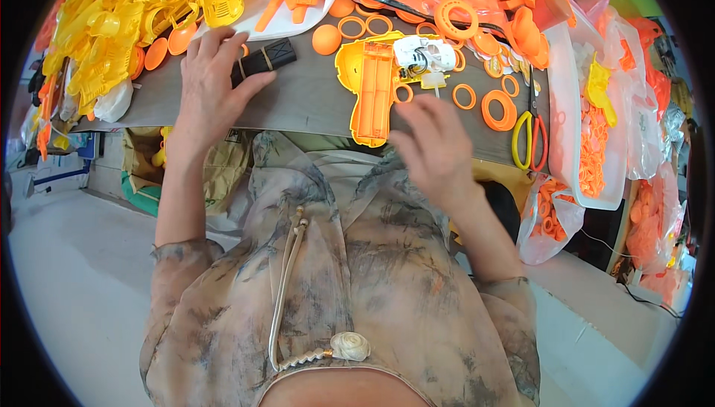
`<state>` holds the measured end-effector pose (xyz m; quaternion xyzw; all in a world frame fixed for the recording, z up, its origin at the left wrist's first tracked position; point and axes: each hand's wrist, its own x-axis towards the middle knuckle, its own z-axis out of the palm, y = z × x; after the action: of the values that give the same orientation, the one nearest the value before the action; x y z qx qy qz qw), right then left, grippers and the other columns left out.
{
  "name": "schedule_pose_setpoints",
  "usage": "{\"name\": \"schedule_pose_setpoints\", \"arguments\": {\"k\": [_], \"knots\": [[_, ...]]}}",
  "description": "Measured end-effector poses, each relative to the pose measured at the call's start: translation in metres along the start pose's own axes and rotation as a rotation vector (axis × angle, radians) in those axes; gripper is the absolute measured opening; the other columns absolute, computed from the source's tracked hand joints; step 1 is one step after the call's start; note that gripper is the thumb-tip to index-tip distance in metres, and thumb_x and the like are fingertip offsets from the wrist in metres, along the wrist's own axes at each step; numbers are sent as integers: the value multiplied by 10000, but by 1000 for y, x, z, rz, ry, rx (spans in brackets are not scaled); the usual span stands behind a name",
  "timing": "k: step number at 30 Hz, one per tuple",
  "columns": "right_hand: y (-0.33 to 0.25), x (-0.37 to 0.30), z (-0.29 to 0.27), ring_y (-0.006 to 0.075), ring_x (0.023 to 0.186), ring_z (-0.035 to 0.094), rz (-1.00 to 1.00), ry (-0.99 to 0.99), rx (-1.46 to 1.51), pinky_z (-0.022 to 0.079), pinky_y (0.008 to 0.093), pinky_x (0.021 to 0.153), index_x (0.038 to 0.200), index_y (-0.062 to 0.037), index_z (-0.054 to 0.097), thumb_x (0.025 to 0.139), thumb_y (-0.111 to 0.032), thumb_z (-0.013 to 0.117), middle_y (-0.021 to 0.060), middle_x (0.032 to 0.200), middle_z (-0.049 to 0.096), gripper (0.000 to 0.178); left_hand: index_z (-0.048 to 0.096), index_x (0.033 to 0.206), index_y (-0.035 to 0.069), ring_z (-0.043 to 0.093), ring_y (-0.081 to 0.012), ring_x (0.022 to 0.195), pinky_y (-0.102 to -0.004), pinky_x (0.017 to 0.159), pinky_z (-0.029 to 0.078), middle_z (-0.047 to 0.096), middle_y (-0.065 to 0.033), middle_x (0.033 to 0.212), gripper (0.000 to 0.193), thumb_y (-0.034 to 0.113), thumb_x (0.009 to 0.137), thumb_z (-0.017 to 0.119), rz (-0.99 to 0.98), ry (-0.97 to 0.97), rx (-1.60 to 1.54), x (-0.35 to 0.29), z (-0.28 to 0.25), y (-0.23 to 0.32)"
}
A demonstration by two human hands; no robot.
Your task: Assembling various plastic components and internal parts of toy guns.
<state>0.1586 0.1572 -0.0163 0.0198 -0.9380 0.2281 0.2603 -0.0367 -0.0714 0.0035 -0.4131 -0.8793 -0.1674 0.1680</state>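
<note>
Left fingers (214, 40) curved around black block (274, 55), grip unclear, right fingers (428, 118) blurred, hold unclear, yellow-orange casing (372, 102) just left of them.

Mottled beige-grey blouse (417, 280), cream rosette (350, 346)

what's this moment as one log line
left hand: spread, at black block | right hand: blurred, near yellow shell with orange insert

Your top (406, 258) is beige, smudged grey-green. You face a black block (279, 52) with a tan band (267, 58), a yellow shell (348, 66), an orange insert (372, 94) and a white mechanism (436, 52).
</note>
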Motion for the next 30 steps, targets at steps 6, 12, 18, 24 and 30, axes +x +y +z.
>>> {"name": "schedule_pose_setpoints", "arguments": {"k": [6, 12, 18, 24, 30], "knots": [[-18, 2, 9, 337, 979, 513, 126, -179, -45, 461, 388, 778, 1177, -97, 537, 654, -329, 767, 204, 1179, 443, 617, 545, 1057, 10, 450, -304, 1048, -415, 884, 348, 497, -118, 1116, 420, 171, 708, 713, -41, -145, 57, -3, 14, -4], [-17, 2, 15, 344, 941, 515, 63, -208, -65, 455, 393, 765, 1163, -88, 549, 677, -311, 750, 234, 1162, 428, 570, 464, 1114, -6, 542, -269, 911, -377, 793, 433, 554, -143, 987, 412, 94, 779, 682, -173, 160, -265, -10, 18, -4], [-11, -1, 21, 358, 925, 520, -11, -200, -92, 452, 393, 761, 1167, -53, 543, 690, -282, 739, 263, 1158, 426, 564, 434, 1087, -37, 629, -221, 763, -315, 664, 510, 600, -145, 881, 383, 137, 831, 658, -469, 93, -1680, 44, 4, 44], [-11, -1, 22, 353, 910, 521, -23, -183, -94, 448, 394, 750, 1168, -58, 547, 701, -312, 728, 266, 1164, 431, 562, 388, 1167, -80, 628, -239, 812, -359, 750, 533, 582, -149, 969, 359, 56, 877, 551, -461, -68, -1874, 79, 36, 69], [-8, -1, 23, 336, 870, 525, -15, -165, -64, 445, 394, 730, 1159, -62, 555, 703, -322, 725, 254, 1150, 446, 551, 378, 1170, -58, 632, -238, 887, -358, 821, 531, 585, -152, 1015, 376, -26, 841, 557, -418, -129, -1798, 86, 54, 82]]}}
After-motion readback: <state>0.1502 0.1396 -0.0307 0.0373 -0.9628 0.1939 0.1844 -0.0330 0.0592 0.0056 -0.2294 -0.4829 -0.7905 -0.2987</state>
